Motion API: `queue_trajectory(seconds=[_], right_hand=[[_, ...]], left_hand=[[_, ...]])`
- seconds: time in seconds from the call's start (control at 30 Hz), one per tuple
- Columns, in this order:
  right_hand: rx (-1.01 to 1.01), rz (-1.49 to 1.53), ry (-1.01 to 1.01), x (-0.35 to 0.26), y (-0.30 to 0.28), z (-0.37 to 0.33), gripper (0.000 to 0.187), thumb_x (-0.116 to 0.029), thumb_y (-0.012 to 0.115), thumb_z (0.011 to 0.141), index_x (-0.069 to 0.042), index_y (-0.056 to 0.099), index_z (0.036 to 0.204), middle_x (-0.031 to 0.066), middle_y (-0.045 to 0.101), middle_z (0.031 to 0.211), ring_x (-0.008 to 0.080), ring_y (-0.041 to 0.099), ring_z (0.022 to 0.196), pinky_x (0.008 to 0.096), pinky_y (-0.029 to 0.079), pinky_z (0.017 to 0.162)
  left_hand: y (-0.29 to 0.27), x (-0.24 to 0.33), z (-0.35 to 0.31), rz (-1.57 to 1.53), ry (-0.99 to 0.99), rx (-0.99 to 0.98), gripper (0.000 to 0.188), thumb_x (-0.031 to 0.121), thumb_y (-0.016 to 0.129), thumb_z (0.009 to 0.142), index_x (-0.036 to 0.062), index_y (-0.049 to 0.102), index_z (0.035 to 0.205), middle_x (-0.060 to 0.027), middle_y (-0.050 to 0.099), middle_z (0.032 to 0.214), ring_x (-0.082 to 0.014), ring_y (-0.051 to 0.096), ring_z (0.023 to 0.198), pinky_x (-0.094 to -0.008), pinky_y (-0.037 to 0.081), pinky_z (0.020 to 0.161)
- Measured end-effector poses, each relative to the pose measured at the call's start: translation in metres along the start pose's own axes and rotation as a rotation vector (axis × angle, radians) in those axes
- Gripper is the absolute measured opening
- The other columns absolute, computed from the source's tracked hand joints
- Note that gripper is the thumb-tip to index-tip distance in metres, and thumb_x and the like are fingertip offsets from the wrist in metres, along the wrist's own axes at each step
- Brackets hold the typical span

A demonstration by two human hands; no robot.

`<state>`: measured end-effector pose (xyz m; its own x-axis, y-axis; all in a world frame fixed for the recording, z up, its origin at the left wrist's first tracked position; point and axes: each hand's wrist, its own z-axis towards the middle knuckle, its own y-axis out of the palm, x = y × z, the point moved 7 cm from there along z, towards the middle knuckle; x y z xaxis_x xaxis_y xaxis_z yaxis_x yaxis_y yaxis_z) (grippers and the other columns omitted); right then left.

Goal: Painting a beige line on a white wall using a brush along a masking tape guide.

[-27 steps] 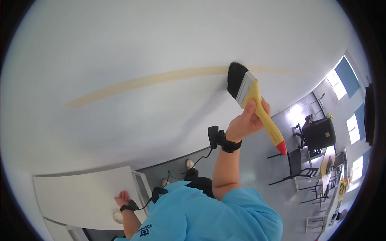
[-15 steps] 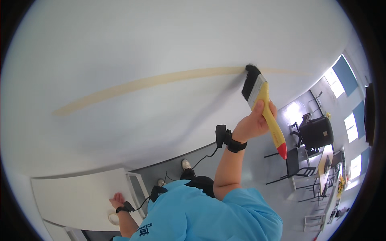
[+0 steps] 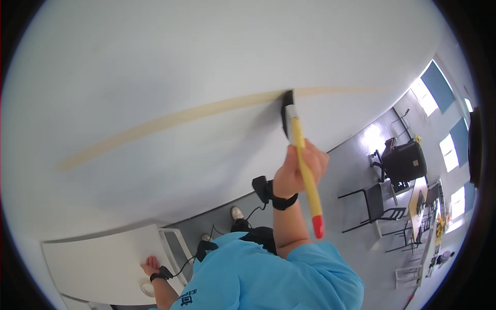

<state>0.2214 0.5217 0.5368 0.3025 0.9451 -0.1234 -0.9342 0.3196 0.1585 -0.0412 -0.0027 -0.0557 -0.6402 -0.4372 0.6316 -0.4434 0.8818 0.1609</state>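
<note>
Clearly, through the head camera, my worry is the flat paintbrush (image 3: 308, 181): its handle points towards me with the black bristles nearly edge-on, so a small roll of the wrist could carry their tip off the beige stripe (image 3: 206, 110) and onto bare wall (image 3: 206, 51). The tip appears to meet the stripe, the remaining bristles lying below it; I can't judge how hard they press. I'd also watch the cable (image 3: 253, 213) hanging from the black wrist module (image 3: 262, 188), since a long reach might pull it taut and jerk the stroke.

My right hand (image 3: 290, 177) is closed around the yellow handle, thumb along it, the red end sticking out behind, well above the wall's lower edge. My left hand (image 3: 150, 265) is loosely curled near the right edge of the white table (image 3: 93, 263), holding nothing I can see; whether it touches the top I can't tell. Just beside its wrist sits a round pale object (image 3: 148, 288), which a careless elbow could knock.
</note>
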Motion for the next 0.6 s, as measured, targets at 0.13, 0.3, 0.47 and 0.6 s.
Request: queue_trajectory(seconds=[0.13, 0.3, 0.47, 0.6], right_hand=[[-0.031, 0.164, -0.073, -0.034, 0.014, -0.011, 0.032, -0.007, 0.079, 0.074, -0.01, 0.055, 0.094, 0.0103, 0.061, 0.092, 0.022, 0.053, 0.074, 0.0297, 0.044, 0.062], [-0.138, 0.4, -0.097, -0.053, 0.026, -0.011, 0.034, -0.017, 0.081, 0.075, -0.013, 0.054, 0.095, 0.0062, 0.061, 0.092, 0.0194, 0.05, 0.07, 0.0274, 0.042, 0.052], [-0.228, 0.607, 0.069, -0.023, 0.025, -0.007, 0.03, -0.016, 0.077, 0.08, -0.009, 0.054, 0.098, 0.0083, 0.06, 0.095, 0.0172, 0.051, 0.076, 0.0276, 0.044, 0.059], [0.176, 0.55, 0.345, 0.042, 0.002, -0.003, 0.026, -0.01, 0.066, 0.089, -0.002, 0.053, 0.11, 0.0092, 0.057, 0.104, 0.0169, 0.054, 0.095, 0.0315, 0.043, 0.09]], left_hand=[[-0.01, 0.004, 0.014, -0.016, 0.008, 0.003, 0.071, 0.061, 0.022, 0.096, 0.0021, 0.052, 0.122, -0.0096, 0.065, 0.113, -0.0209, 0.066, 0.092, -0.0277, 0.055, 0.063], [0.0, 0.002, 0.001, -0.062, -0.018, 0.036, 0.072, 0.062, 0.021, 0.096, 0.0026, 0.052, 0.122, -0.0094, 0.066, 0.112, -0.0213, 0.067, 0.089, -0.0278, 0.055, 0.06], [-0.007, 0.004, 0.005, 0.028, 0.003, 0.043, 0.072, 0.062, 0.02, 0.095, 0.0032, 0.055, 0.119, -0.0084, 0.065, 0.114, -0.0205, 0.066, 0.091, -0.0261, 0.053, 0.06], [-0.002, 0.002, 0.003, 0.004, -0.023, 0.044, 0.071, 0.061, 0.021, 0.095, 0.004, 0.056, 0.118, -0.0079, 0.065, 0.114, -0.0203, 0.067, 0.09, -0.0255, 0.052, 0.059]])
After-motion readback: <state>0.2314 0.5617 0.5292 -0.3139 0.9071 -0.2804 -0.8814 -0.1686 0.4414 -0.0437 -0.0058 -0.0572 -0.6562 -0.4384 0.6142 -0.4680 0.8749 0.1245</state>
